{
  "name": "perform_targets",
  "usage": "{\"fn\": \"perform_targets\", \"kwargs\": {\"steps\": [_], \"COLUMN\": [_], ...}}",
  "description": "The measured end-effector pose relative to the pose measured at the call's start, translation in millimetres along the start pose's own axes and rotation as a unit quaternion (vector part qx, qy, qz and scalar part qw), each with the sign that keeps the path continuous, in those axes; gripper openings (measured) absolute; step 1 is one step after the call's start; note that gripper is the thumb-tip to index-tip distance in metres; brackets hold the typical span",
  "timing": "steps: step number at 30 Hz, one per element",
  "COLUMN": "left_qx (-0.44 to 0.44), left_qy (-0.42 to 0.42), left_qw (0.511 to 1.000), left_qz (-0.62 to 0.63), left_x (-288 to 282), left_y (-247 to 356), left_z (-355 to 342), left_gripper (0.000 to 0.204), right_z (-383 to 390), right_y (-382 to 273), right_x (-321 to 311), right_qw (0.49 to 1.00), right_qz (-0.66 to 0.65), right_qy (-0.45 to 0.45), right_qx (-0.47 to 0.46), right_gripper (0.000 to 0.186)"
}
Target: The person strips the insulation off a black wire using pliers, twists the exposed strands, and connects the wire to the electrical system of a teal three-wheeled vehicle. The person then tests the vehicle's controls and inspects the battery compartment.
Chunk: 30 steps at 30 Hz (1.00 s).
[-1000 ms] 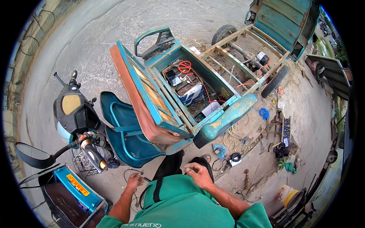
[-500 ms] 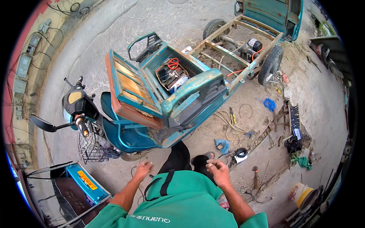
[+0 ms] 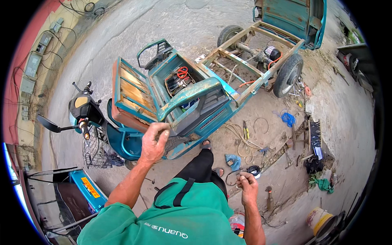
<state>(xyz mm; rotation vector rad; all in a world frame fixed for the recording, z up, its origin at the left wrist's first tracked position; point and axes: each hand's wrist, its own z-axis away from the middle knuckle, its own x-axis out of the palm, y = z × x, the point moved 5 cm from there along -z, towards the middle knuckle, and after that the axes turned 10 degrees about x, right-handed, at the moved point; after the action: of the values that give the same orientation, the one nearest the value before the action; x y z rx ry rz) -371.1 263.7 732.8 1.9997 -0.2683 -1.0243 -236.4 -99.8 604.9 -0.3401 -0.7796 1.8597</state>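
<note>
My left hand (image 3: 154,143) is raised in front of the raised seat (image 3: 136,96) of a teal electric tricycle (image 3: 216,127). Its fingers are loosely bent, the thumb stands apart, and no object shows in it. Whether it touches the seat's edge I cannot tell. Beside it is the worn teal armrest (image 3: 192,93). Under the seat an open compartment holds a red coiled cable (image 3: 182,72) and dark parts. My right hand (image 3: 247,188) is held low at my right, thumb and fingertips pinched together; anything between them is too small to make out. Behind it lies a black cable coil (image 3: 254,170).
The tricycle's bare rear frame (image 3: 241,61) shows a motor (image 3: 272,53) and wheels. Pliers (image 3: 246,130), hoses, a blue bag (image 3: 233,162), blue cord (image 3: 288,119) and a brown bottle (image 3: 270,199) lie on the ground. A bucket (image 3: 319,220) stands at lower right.
My left hand has risen forward toward the tricycle's seat. My right hand has shifted slightly to the right, still pinched. I have leaned in, and one sandalled foot now shows beside the tricycle.
</note>
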Motion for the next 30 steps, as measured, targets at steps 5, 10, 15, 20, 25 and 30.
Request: {"fn": "perform_targets", "kwargs": {"steps": [5,10,15,20,25,30], "left_qx": [0.058,-0.118,-0.124,-0.106,-0.156,-0.306], "left_qy": [0.076,0.046,-0.014,0.002,0.008,0.046], "left_qw": [0.984,0.99,0.991,0.993,0.988,0.947], "left_qz": [-0.148,-0.067,-0.051,-0.044,-0.002,0.087], "left_x": [0.8,17.9,15.1,12.3,8.7,5.9], "left_y": [-16.0,-66.5,-77.1,-80.9,-94.6,-116.7], "left_z": [-59.6,-84.4,-91.9,-101.0,-101.0,-88.9], "left_gripper": [0.028,0.031,0.032,0.028,0.033,0.033], "right_z": [-51.4,-123.0,-215.3,-320.1,-438.7,-523.6], "right_y": [-36.4,-90.3,-154.3,-199.9,-214.2,-221.7], "right_x": [-3.9,3.7,46.6,96.2,114.6,154.6], "right_qw": [1.0,0.999,0.99,0.941,0.838,0.684], "right_qz": [0.006,0.036,0.137,0.339,0.531,0.688], "right_qy": [0.014,0.033,0.019,-0.006,-0.015,-0.038], "right_qx": [0.002,0.02,0.019,0.001,-0.127,-0.239], "right_gripper": [0.017,0.017,0.018,0.03,0.031,0.028]}}
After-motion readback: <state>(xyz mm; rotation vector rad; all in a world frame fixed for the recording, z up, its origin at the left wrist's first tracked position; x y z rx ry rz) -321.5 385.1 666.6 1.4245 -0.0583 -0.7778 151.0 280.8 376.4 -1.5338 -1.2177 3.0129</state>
